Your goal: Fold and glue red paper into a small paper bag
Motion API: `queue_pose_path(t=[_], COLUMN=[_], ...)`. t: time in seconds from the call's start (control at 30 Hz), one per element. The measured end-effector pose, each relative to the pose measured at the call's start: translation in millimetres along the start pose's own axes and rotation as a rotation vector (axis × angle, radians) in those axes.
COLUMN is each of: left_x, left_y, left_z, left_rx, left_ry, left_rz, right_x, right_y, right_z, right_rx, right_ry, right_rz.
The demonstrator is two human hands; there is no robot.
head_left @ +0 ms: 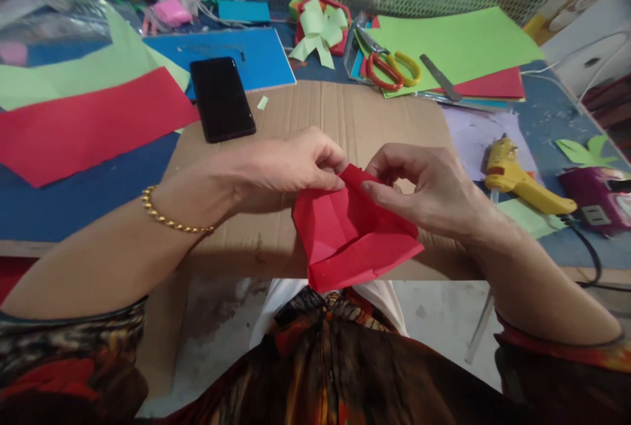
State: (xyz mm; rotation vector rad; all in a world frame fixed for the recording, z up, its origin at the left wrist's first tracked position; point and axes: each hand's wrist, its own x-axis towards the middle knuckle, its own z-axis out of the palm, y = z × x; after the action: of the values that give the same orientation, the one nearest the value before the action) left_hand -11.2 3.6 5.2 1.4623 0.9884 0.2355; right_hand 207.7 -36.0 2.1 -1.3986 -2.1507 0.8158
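Observation:
A piece of folded red paper (340, 228) hangs between my two hands, close to the front edge of the cardboard sheet (335, 110). Creases run across it, and its lower part opens out like a shallow pocket. My left hand (305, 161) pinches its upper left edge between thumb and curled fingers. On the other side, my right hand (419, 185) grips the upper right edge, thumb in front and fingers behind. The fingertips of both hands are partly hidden by the paper and the thumbs.
Left of the hands lie a black phone (221, 98) and a long red paper strip (93, 123). Scissors (392, 70) and a metal blade (440, 77) rest on green sheets (458, 44). A yellow glue gun (522, 178) with a cord lies right, beside a purple object (596, 198).

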Motion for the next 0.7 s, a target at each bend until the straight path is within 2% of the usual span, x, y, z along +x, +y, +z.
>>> queue_pose_path(t=[0.2,0.43,0.7], left_x=[2.3,5.1,5.4], left_y=[-0.4,0.7,-2.5], left_z=[-0.7,-1.4,-3.3], left_rx=[0.118,0.223,0.214], left_ry=[0.027,0.072,0.065], left_rz=[0.038,0.055,0.071], right_x=[-3.4,-1.2,-0.7], right_y=[5.2,4.1,10.5], right_z=[0.1,-0.4,-2.4], right_rx=[0.139,-0.103,-0.015], right_ry=[0.084,0.061,0.033], right_rz=[0.033,0.049,0.073])
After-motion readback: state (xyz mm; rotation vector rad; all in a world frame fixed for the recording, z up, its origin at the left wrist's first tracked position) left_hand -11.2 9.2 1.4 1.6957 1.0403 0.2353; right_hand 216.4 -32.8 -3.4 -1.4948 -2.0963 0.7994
